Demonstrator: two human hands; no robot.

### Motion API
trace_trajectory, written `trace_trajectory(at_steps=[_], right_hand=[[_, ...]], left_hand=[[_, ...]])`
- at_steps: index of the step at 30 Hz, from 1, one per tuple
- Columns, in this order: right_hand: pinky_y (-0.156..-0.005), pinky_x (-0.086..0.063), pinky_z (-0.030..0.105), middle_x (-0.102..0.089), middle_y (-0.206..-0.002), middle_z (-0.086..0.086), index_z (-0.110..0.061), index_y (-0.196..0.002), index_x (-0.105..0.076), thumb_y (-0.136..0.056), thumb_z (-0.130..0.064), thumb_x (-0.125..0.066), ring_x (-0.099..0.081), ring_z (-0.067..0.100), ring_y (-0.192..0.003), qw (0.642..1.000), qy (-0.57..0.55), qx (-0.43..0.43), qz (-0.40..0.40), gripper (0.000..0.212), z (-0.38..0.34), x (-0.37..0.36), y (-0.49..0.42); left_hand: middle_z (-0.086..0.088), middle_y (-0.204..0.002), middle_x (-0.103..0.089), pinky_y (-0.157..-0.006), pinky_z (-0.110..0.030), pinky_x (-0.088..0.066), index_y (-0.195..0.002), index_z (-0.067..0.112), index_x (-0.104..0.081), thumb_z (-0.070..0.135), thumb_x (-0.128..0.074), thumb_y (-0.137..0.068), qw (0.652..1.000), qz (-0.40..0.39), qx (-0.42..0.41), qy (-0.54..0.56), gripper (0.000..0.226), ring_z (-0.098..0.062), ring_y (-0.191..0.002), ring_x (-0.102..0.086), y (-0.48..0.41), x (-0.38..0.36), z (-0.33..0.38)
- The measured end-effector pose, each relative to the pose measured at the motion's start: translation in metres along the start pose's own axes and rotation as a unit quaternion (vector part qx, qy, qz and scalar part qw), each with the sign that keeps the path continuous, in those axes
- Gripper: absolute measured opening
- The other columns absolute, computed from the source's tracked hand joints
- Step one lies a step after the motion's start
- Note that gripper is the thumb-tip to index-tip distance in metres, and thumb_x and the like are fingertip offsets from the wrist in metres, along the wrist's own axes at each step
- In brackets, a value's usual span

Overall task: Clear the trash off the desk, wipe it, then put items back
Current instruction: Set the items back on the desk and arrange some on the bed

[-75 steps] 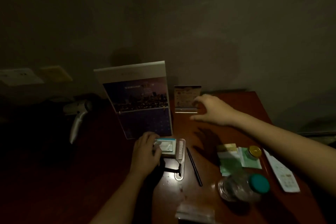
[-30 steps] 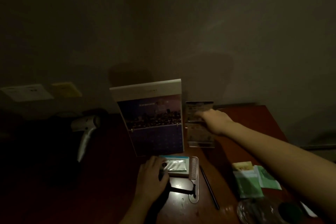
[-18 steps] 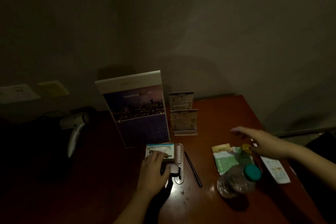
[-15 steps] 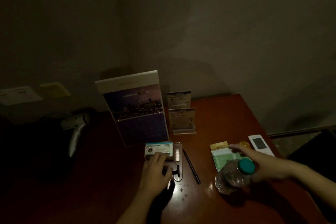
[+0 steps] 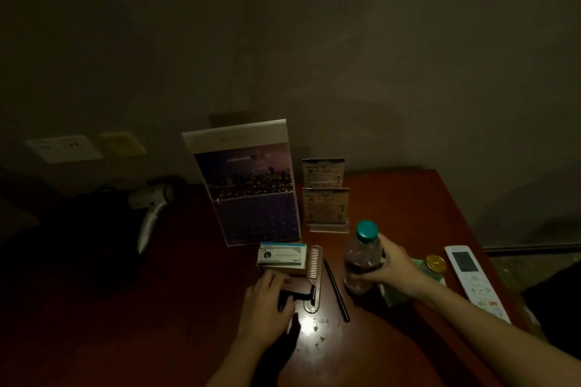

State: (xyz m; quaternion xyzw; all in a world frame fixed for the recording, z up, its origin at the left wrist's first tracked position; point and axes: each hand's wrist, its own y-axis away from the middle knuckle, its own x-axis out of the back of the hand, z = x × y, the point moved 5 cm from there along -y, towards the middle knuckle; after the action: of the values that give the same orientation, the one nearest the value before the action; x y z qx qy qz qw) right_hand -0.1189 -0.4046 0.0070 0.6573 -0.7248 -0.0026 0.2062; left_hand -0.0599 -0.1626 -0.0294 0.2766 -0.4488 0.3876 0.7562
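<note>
2 hands are on the red-brown desk (image 5: 408, 198), and only 1 of them reads clearly in this dim light. Your right hand (image 5: 393, 270) is wrapped round the lower body of the clear water bottle (image 5: 361, 256). The bottle stands upright on the wood with its teal cap on, between the black pen (image 5: 336, 289) and the green packets (image 5: 396, 296) under your wrist. Your left hand (image 5: 267, 300) lies with bent fingers over the black handle of the razor (image 5: 300, 294), whose head crosses the pink comb (image 5: 314, 270). Whether you pinch the handle or merely rest on it I cannot tell. Pale specks (image 5: 317, 331) of litter dot the shiny patch just in front of that hand, so that spot looks unwiped. The risks, as I judge them, start with the bottle: if it is as empty as it looks, it is light. A quick swing could then clip the nearer of the 2 card stands (image 5: 327, 209) or the desk calendar (image 5: 251, 188) and topple them. Dragging your forearm back could sweep the packets, the gold-lidded jar (image 5: 435, 264) or the remote control (image 5: 474, 280) toward the right edge. On the left, pulling the razor could drag the comb along and nudge the small box (image 5: 281, 256).
</note>
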Motion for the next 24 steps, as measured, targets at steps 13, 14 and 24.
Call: trace_trajectory(at_steps=[13,14,24], right_hand=[[-0.092,-0.045,0.034,-0.050,-0.123,0.010,-0.011,-0.118,-0.047,-0.078,-0.027,-0.074,-0.047,0.020,-0.109,0.948,0.150,-0.130,0.249,0.051,0.060,-0.036,-0.029],[-0.088,-0.045,0.033,-0.052,-0.117,0.009,-0.012,-0.112,-0.050,-0.083,-0.031,-0.069,-0.049,0.020,-0.103,0.946,0.174,-0.138,0.235,0.039,0.070,-0.052,-0.022],[-0.079,-0.047,0.029,-0.060,-0.114,0.007,-0.016,-0.120,-0.051,-0.090,-0.015,-0.051,-0.058,0.021,-0.098,0.956,0.210,-0.150,0.140,0.030,0.071,-0.092,-0.023]], left_hand=[[0.015,-0.122,-0.042,-0.099,-0.019,-0.028,-0.124,0.030,-0.049,0.032,-0.049,-0.093,0.999,0.011,0.043,0.017,0.031,-0.001,-0.113,-0.044,0.003,-0.005,-0.026],[0.015,-0.122,-0.042,-0.097,-0.018,-0.027,-0.124,0.030,-0.049,0.033,-0.049,-0.093,0.999,0.008,0.043,0.019,0.030,-0.001,-0.113,-0.044,0.003,-0.006,-0.025],[0.013,-0.123,-0.042,-0.099,-0.025,-0.033,-0.122,0.030,-0.049,0.034,-0.049,-0.092,0.999,-0.030,0.044,-0.009,0.030,-0.006,-0.113,-0.045,0.007,-0.009,-0.023]])
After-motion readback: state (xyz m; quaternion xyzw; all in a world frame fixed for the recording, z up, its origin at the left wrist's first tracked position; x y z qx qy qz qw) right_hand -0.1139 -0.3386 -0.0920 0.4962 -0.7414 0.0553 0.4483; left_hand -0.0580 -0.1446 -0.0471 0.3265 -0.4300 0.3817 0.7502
